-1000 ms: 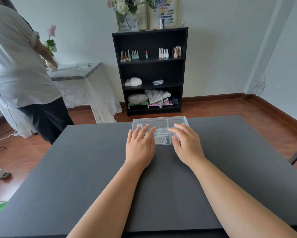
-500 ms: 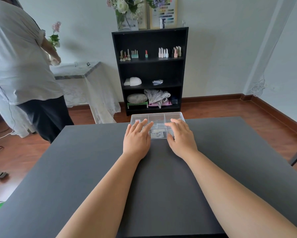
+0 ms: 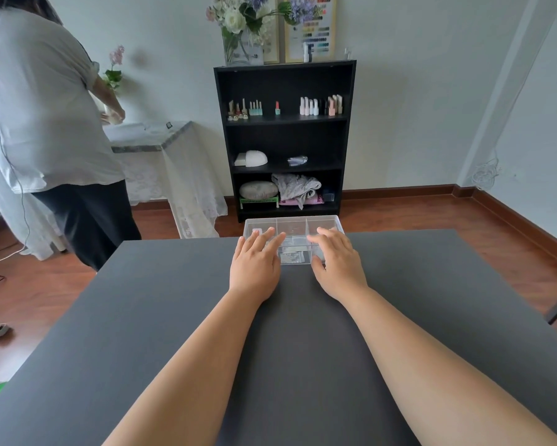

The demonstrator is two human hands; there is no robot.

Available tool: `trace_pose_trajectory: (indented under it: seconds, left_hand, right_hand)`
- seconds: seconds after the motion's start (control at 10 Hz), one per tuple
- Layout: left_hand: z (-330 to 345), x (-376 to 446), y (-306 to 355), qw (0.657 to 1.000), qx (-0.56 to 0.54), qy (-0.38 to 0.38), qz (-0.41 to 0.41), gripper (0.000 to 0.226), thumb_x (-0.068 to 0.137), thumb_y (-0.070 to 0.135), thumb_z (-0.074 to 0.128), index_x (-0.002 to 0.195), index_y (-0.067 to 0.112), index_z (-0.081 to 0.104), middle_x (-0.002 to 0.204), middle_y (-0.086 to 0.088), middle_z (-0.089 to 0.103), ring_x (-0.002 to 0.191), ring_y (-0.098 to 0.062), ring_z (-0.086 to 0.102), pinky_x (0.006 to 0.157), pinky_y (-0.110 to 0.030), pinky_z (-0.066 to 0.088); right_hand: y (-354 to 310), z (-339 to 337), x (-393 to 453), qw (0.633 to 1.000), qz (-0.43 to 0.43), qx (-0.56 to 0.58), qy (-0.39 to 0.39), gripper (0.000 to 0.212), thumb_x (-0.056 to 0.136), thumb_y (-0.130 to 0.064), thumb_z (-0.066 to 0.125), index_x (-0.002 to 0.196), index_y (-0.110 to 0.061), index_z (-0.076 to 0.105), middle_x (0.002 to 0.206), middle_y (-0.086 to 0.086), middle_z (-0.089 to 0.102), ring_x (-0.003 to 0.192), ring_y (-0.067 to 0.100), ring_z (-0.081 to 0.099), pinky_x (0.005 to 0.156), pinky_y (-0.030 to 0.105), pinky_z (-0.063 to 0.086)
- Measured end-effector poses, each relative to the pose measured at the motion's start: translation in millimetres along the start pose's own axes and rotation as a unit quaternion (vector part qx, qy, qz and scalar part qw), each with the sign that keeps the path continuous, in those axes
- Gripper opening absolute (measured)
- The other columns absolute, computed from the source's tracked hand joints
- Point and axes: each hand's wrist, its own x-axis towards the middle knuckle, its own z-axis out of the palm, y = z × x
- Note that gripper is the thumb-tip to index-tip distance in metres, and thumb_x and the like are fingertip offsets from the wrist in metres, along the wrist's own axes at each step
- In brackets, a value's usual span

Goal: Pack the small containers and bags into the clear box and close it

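At twelve o'clock on the dark grey table (image 3: 141,317), at its far edge, sits the clear rigid plastic compartment box (image 3: 291,225), likely light and slippery, best gripped by its side walls, with left hand (image 3: 254,268) and right hand (image 3: 340,268) resting fingers spread flat on it.

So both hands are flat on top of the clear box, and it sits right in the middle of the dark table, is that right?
Not quite. Both the left hand and the right hand do rest on the clear box, but the head view shows the box at the far edge of the dark table, not in the middle.
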Motion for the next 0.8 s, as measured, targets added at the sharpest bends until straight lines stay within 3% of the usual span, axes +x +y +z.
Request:
trace_pose_trajectory:
  seconds: [0.2, 0.4, 0.5, 0.6, 0.7, 0.8]
  left_hand:
    - [-1, 0, -1, 1.000, 0.020, -0.021, 0.011, 0.048, 0.100, 0.027, 0.033, 0.147, 0.031, 0.031, 0.155, 0.004, 0.031, 0.146, -0.024, 0.018, 0.117, -0.039, 0.004]
    - [-3, -5, -6, 0.998, 0.037, -0.042, 0.032, 0.053, 0.100, 0.041, 0.025, 0.152, 0.033, 0.015, 0.162, 0.005, 0.013, 0.148, -0.024, 0.008, 0.117, -0.042, -0.001]
    - [-7, -23, -6, 1.000, -0.012, -0.001, 0.020, 0.057, 0.098, 0.048, 0.021, 0.152, 0.038, 0.003, 0.160, 0.015, -0.006, 0.147, -0.016, -0.010, 0.114, -0.041, -0.011]
    - [-14, -45, -7, 0.997, -0.067, 0.020, -0.012, 0.060, 0.098, 0.049, 0.024, 0.151, 0.041, -0.001, 0.158, 0.021, -0.011, 0.144, -0.008, -0.019, 0.114, -0.037, -0.015]
    - [-20, -66, -3, 0.996, -0.094, -0.007, -0.006, 0.061, 0.096, 0.051, 0.023, 0.151, 0.040, 0.000, 0.158, 0.024, -0.011, 0.143, -0.005, -0.021, 0.114, -0.036, -0.014]
    - [-26, -85, 4, 0.994, -0.094, -0.046, 0.015, 0.062, 0.095, 0.057, 0.018, 0.152, 0.040, 0.000, 0.157, 0.025, -0.011, 0.142, -0.002, -0.023, 0.112, -0.031, -0.017]
  right_hand:
    - [1, 0, -1, 1.000, -0.008, -0.011, 0.002, 0.044, 0.092, -0.014, 0.055, 0.135, -0.022, 0.050, 0.149, 0.003, 0.041, 0.144, 0.025, 0.025, 0.106, 0.047, 0.034]
    - [-1, -2, -3, 0.999, -0.020, -0.026, 0.039, 0.053, 0.091, -0.016, 0.055, 0.141, -0.031, 0.044, 0.156, 0.002, 0.031, 0.146, 0.024, 0.020, 0.115, 0.052, 0.019]
    - [-2, -4, -10, 0.993, -0.025, 0.008, 0.115, 0.061, 0.088, -0.011, 0.059, 0.141, -0.033, 0.040, 0.157, 0.001, 0.029, 0.146, 0.028, 0.020, 0.114, 0.052, 0.017]
    - [-4, -14, -18, 0.981, -0.005, 0.074, 0.181, 0.059, 0.084, -0.006, 0.062, 0.139, -0.024, 0.046, 0.153, 0.006, 0.038, 0.140, 0.031, 0.032, 0.109, 0.052, 0.026]
    - [-16, -33, -28, 0.956, -0.010, 0.157, 0.246, 0.047, 0.082, -0.003, 0.060, 0.129, -0.009, 0.055, 0.141, 0.011, 0.050, 0.129, 0.031, 0.045, 0.108, 0.049, 0.033]
    - [-41, -74, -34, 0.901, -0.010, 0.294, 0.320, 0.038, 0.085, -0.006, 0.055, 0.121, -0.017, 0.055, 0.127, 0.002, 0.056, 0.116, 0.021, 0.052, 0.100, 0.046, 0.040]
